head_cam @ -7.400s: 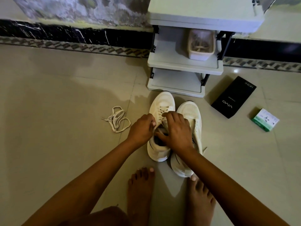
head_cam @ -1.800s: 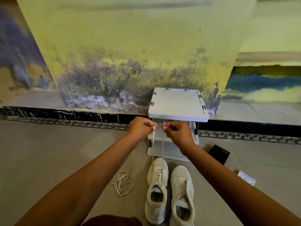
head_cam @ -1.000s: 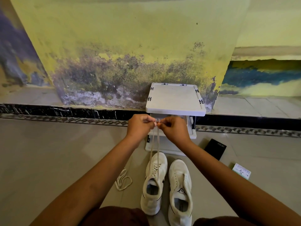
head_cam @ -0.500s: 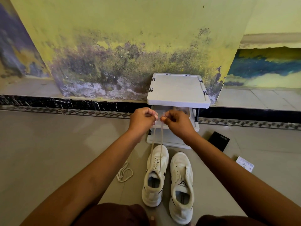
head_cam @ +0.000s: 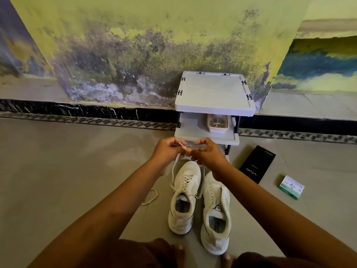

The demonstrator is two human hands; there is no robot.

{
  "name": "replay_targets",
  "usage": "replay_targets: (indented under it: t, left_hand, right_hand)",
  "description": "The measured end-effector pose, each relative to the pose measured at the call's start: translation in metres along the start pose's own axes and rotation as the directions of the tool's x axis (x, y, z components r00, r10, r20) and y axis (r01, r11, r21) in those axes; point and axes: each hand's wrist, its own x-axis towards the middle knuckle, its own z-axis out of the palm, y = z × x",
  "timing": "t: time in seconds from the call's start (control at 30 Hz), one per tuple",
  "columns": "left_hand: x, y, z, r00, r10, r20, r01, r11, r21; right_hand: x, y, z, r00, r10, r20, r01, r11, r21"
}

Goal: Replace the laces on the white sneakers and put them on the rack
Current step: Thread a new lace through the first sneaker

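White laces (head_cam: 174,167) rise from the left sneaker (head_cam: 184,198) to both hands, which are held together above the toes of the pair. The left hand (head_cam: 167,150) pinches one lace end with curled fingers (head_cam: 176,146); the right hand (head_cam: 207,152) grips the other end, its fingers curled round the lace. The lace tips cross between the two hands. The left sneaker stands on the tiled floor (head_cam: 67,171), its eyelets threaded, touching or just beside the right sneaker (head_cam: 216,211). Both point toward the grey rack (head_cam: 214,93), which stands against the wall directly beyond them. A small tray (head_cam: 218,124) sits on the rack's middle shelf. A loose lace (head_cam: 149,197) lies on the floor left of the sneakers. A black box (head_cam: 257,163) and a small green-and-white box (head_cam: 291,187) lie to the right.
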Motion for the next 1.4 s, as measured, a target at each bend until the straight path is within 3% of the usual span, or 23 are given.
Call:
replay_targets:
  t: [0.27, 0.43, 0.57, 0.67, 0.77, 0.9, 1.1, 1.23, 1.4]
  left_hand:
    - [-0.001, -0.009, -0.005, 0.993, 0.003, 0.116, -0.003, 1.0, -0.003]
    - [-0.002, -0.011, -0.009, 0.982, -0.038, 0.183, 0.059, 0.992, -0.114]
    - [-0.004, -0.016, -0.003, 0.989, -0.067, 0.129, 0.065, 0.998, 0.016]
    - [0.0, -0.016, 0.001, 0.997, -0.074, 0.031, 0.071, 0.995, 0.071]
    - [0.006, -0.017, -0.001, 0.992, -0.082, -0.1, 0.09, 0.993, 0.077]
    - [0.005, -0.023, -0.001, 0.987, -0.046, -0.153, 0.081, 0.97, 0.228]
    - [-0.002, -0.017, -0.003, 0.991, -0.095, 0.099, 0.064, 0.959, 0.277]
    - [-0.002, -0.014, -0.005, 0.965, -0.155, 0.211, 0.106, 0.969, 0.224]
    - [-0.003, -0.019, 0.001, 0.975, -0.092, 0.203, 0.058, 0.984, 0.166]
  right_hand:
    - [0.005, 0.016, 0.001, 0.997, 0.075, 0.031, -0.078, 0.988, 0.133]
    - [0.006, 0.019, -0.001, 0.994, 0.093, 0.052, -0.101, 0.98, 0.171]
    - [0.004, 0.02, -0.004, 0.991, 0.111, 0.077, -0.12, 0.986, 0.119]
    - [0.003, 0.018, -0.006, 0.997, 0.057, 0.052, -0.055, 0.998, -0.025]
    - [0.001, 0.017, -0.004, 0.994, 0.003, 0.113, 0.011, 0.992, -0.128]
    - [0.001, 0.017, 0.0, 0.99, -0.115, 0.084, 0.133, 0.957, -0.257]
    - [0.009, 0.024, 0.0, 0.978, -0.185, -0.096, 0.142, 0.929, -0.343]
    - [0.011, 0.028, -0.003, 0.979, -0.137, -0.15, 0.092, 0.956, -0.278]
    - [0.013, 0.029, -0.002, 0.991, -0.022, -0.132, 0.0, 0.987, -0.163]
